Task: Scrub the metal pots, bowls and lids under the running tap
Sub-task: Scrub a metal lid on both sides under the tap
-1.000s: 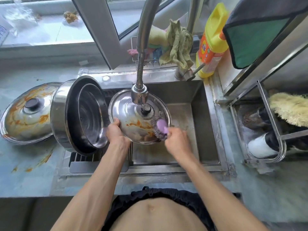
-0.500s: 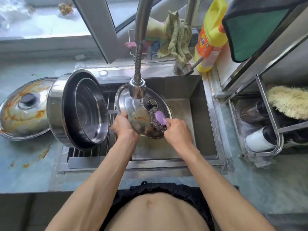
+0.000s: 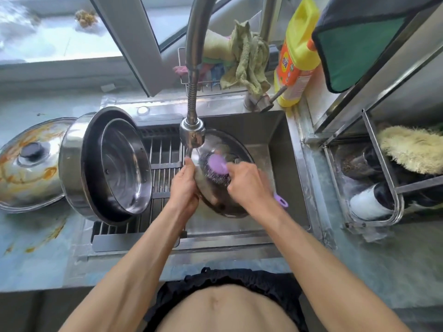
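Purple-backed scrubber (image 3: 217, 164), silver lid (image 3: 230, 207), orange-smeared lid (image 3: 26, 168), yellow bottle (image 3: 297, 51) with orange label, green cloth (image 3: 354, 46)

Bowl (image 3: 124, 164) inside pot (image 3: 72, 159), left of sink (image 3: 282, 149).

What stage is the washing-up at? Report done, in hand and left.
Done: nothing shows as finished and set aside. In hand: the left hand grips the rim of a metal lid under the tap head while the right hand works a purple-handled wire scrubber on it. Left: the orange-stained lid on the counter, plus the large pot with a bowl nested inside, on the drain rack.
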A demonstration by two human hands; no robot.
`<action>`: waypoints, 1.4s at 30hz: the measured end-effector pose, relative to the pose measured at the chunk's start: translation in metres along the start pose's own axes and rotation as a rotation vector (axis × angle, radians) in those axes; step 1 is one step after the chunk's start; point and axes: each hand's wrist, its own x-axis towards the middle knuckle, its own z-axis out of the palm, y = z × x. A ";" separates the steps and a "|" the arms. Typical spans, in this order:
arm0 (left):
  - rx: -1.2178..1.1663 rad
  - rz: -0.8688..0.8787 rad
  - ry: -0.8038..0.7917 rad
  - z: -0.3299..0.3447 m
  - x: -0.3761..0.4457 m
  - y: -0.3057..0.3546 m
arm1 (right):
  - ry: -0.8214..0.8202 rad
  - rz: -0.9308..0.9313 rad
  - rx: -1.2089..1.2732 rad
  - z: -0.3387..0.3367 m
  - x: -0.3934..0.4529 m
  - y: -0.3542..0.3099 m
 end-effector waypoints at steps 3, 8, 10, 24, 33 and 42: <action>0.066 0.042 -0.011 0.000 0.002 0.003 | 0.017 0.044 -0.034 -0.002 0.008 0.007; -0.083 -0.086 0.112 0.007 0.008 0.007 | -0.034 -0.088 0.000 0.018 -0.014 -0.005; -0.234 -0.149 0.190 0.005 0.005 0.009 | -0.060 -0.037 0.000 0.024 -0.018 0.013; -0.293 -0.088 0.322 -0.021 0.008 0.004 | -0.066 0.130 0.019 0.042 -0.029 0.049; 0.019 0.176 0.336 -0.021 -0.008 0.008 | -0.001 -0.070 0.059 0.041 -0.006 -0.004; 0.165 0.190 0.255 -0.031 -0.004 0.015 | 0.040 -0.096 0.125 0.037 0.004 -0.017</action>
